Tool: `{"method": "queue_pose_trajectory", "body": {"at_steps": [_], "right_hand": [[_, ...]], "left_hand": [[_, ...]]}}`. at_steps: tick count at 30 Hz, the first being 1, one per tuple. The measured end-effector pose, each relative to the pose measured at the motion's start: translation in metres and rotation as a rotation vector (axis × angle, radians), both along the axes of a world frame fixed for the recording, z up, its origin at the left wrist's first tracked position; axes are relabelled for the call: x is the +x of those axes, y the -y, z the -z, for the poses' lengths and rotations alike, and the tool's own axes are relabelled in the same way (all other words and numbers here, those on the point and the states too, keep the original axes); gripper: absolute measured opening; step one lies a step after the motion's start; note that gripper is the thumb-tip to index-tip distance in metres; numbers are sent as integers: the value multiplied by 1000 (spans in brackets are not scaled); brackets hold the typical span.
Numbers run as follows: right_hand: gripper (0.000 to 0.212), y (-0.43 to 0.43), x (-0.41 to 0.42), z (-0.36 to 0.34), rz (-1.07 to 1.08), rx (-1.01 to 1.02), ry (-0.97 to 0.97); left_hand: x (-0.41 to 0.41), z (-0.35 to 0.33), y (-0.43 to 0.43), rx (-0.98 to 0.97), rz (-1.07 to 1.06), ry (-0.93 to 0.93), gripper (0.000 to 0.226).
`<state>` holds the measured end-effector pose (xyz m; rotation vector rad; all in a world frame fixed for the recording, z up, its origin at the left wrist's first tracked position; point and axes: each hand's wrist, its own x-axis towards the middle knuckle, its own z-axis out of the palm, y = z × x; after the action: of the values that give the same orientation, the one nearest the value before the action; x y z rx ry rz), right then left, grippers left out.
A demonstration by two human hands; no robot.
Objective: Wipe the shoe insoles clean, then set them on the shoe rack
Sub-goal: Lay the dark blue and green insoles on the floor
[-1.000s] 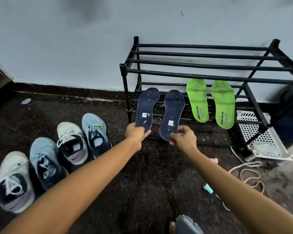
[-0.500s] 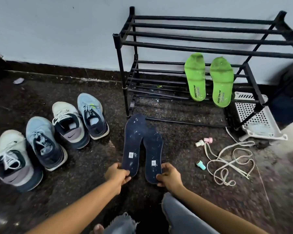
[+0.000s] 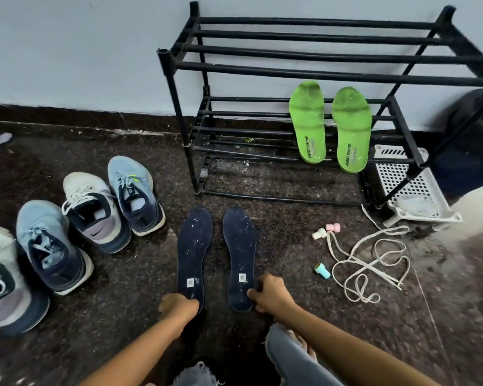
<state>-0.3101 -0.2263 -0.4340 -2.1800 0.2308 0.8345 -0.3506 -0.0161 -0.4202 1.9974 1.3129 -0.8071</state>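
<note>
The green insoles (image 3: 307,123) each carry "REDTAPE" in dark letters near the heel, with smaller print beside it too fine to read. A swoosh logo marks the heel of the white-and-navy shoe (image 3: 92,213). The navy insoles (image 3: 194,246) bear small white labels, possibly printed, but illegible.

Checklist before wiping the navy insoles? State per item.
1. Left navy insole and right navy insole flat on floor: ok.
2. Left hand and right hand each grip a heel end: ok.
3. Insole surfaces clean: not ok, white specks on both.
4. Wiping cloth in hand: not ok; elsewhere in view: cannot tell.
5. Lower shelf of shoe rack free left of green insoles: ok.
</note>
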Motion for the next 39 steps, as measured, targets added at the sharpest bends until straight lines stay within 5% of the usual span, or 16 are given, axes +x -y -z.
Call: {"method": "queue_pose_trajectory", "body": {"at_steps": [5,14,18,22,27,31,39], "right_hand": [[6,33,27,-36,225,2,285],[14,98,94,-146,554,61,989],[21,128,146,-163,724,-44,923],[40,144,184,-161,757,-49,639],[21,151,205,-159,791,125,444],[6,154,201,-161,876,262,451],[19,134,109,-147,906,507,503]], "left_hand": [[42,-52,25,103,440,60,85],[175,-165,146,-228,722,739,59],[227,-162,192,-300,506,811,54],[259,-151,216,-385,197,780,53],[276,-140,212,-484,34,743,17],[275,-140,206,-561,-131,764,33],[205,-142,171,-749,-106,712,26]]}}
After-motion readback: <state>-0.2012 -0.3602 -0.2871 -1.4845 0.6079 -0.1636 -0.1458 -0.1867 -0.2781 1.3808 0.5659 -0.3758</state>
